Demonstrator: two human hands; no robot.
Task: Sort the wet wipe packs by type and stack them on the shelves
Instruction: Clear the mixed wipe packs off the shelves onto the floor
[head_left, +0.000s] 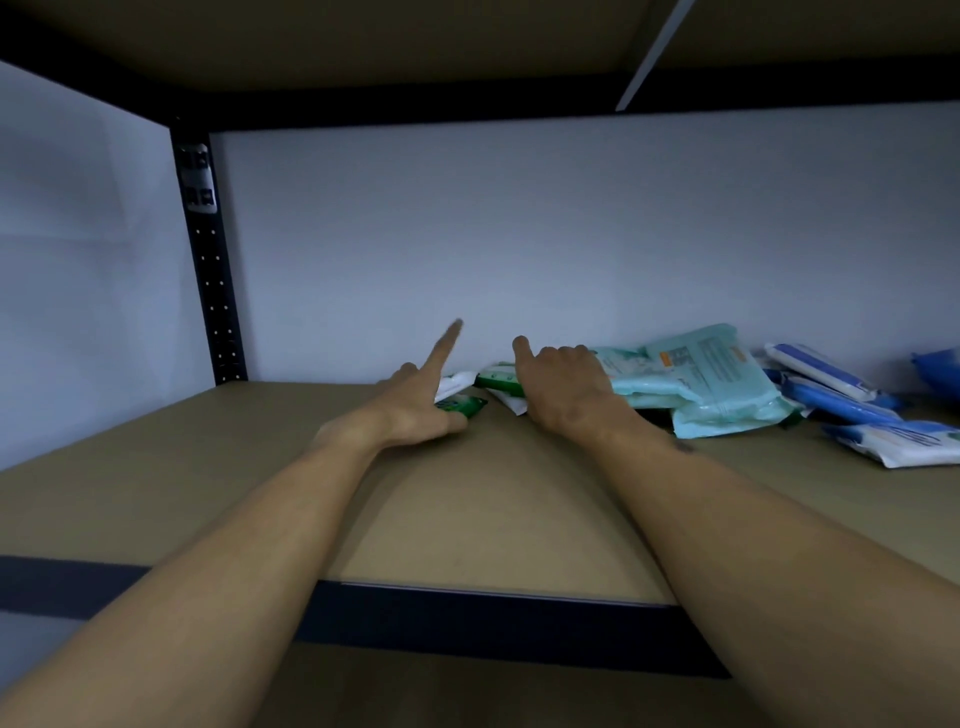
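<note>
Head view into one bay of a dark metal shelving unit. Both bare forearms reach across the tan fibreboard shelf board (208, 467) towards the wet wipe packs lying against the white back wall (519, 234).

Left hand (415, 405): index finger straight and raised, pointing up at the wall. The thumb lies low along the board, just under a small green plastic wipe pack (464, 406) and touching it. The remaining fingers are hidden behind the hand, so it cannot be told whether the pack is pinched or merely touched. A small white pack (456, 383) lies just behind.

Right hand (563, 387): knuckles up, fingers curled downward, one digit lifted clear on the inner side. It rests over a green-and-white wipe pack (496, 378) and lies against the heap of pale teal wipe packs (722, 384). The fingertips are out of sight, so a grip cannot be confirmed.

Right of the teal heap, on the same board: several blue-and-white wipe packs (826, 387) overlapping loosely, with a flat white pack with blue print (904, 441) nearest the front. All packs sit in the rear right part of the shelf, unsorted and unstacked.

Frame: perforated black upright (210, 270) at rear left, and a dark front rail (467, 618) beneath the forearms
</note>
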